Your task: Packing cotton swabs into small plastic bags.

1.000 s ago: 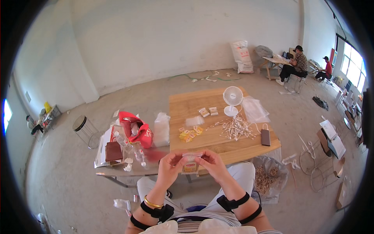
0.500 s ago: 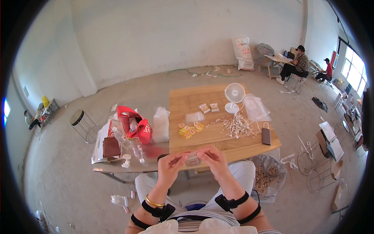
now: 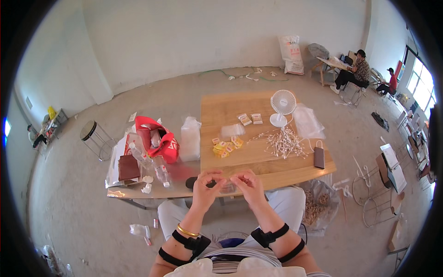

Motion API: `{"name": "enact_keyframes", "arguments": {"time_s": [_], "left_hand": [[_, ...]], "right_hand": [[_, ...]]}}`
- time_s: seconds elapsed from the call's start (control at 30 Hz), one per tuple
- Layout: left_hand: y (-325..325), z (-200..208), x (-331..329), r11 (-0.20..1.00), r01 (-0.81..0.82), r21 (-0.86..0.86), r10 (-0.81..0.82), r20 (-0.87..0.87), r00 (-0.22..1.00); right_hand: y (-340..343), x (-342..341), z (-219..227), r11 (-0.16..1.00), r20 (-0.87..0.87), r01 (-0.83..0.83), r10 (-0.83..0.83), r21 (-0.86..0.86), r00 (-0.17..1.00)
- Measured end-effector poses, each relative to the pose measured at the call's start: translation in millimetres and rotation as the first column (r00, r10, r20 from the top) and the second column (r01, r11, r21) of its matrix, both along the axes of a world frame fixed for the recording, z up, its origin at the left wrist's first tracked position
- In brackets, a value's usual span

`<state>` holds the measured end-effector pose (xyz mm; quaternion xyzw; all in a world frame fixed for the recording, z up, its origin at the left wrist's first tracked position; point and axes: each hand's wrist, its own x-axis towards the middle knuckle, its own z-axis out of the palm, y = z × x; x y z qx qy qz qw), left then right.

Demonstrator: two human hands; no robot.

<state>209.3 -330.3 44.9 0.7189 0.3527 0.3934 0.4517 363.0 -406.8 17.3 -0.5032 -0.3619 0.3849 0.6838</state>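
My left hand [image 3: 206, 188] and my right hand [image 3: 249, 188] are raised at the table's front edge, fingertips close together. Pinched between them is a small clear plastic bag [image 3: 228, 188]; its contents are too small to make out. Beyond my hands, yellow paper cards [image 3: 227, 147] lie scattered on the wooden tabletop [image 3: 258, 174]. A stack of flat clear bags [image 3: 233, 130] sits behind them, with two small filled packets [image 3: 250, 119] farther back. To the right spreads a loose pile of cotton swabs [image 3: 286, 143].
A white fan [image 3: 283, 104] stands behind the swabs, near clear plastic sheets [image 3: 309, 121] and a dark power bank [image 3: 319, 157]. At left are a red bag [image 3: 159, 141] and plastic bottles [image 3: 161, 171]. A clear sack of swabs [image 3: 318, 205] rests on the floor. Other people sit farther off.
My fingers have shifted on the small bag, the left hand's fingertips lifting toward its top edge. The whole view has tilted slightly, and the things on the table lie as before.
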Motion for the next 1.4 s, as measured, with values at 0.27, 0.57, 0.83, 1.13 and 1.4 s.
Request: {"name": "enact_keyframes", "arguments": {"time_s": [0.27,0.57,0.83,1.13,1.4], "left_hand": [[32.5,-82.3,13.6,0.922,-0.107,-0.372,0.121,0.014,0.993],[32.7,-118.9,38.1,0.806,-0.031,-0.591,0.076,0.051,0.996],[59.9,-139.4,35.4,0.567,0.069,-0.821,-0.139,-0.013,0.99],[64.5,-148.7,28.5,0.407,0.225,-0.885,-0.166,0.171,0.971],[51.8,-124.3,38.8,0.745,0.213,-0.632,-0.242,0.042,0.969]], "right_hand": [[40.5,-1.1,-73.4,0.961,-0.117,0.131,-0.163,-0.245,0.98],[43.6,22.4,-128.0,0.934,-0.187,0.055,-0.128,-0.353,0.974],[46.5,59.0,-146.5,0.827,-0.132,-0.19,0.141,-0.528,0.981],[41.1,55.0,-144.0,0.904,0.155,-0.142,0.221,-0.404,0.963],[45.8,51.7,-95.3,0.976,0.6,0.043,0.097,-0.215,0.794]]}}
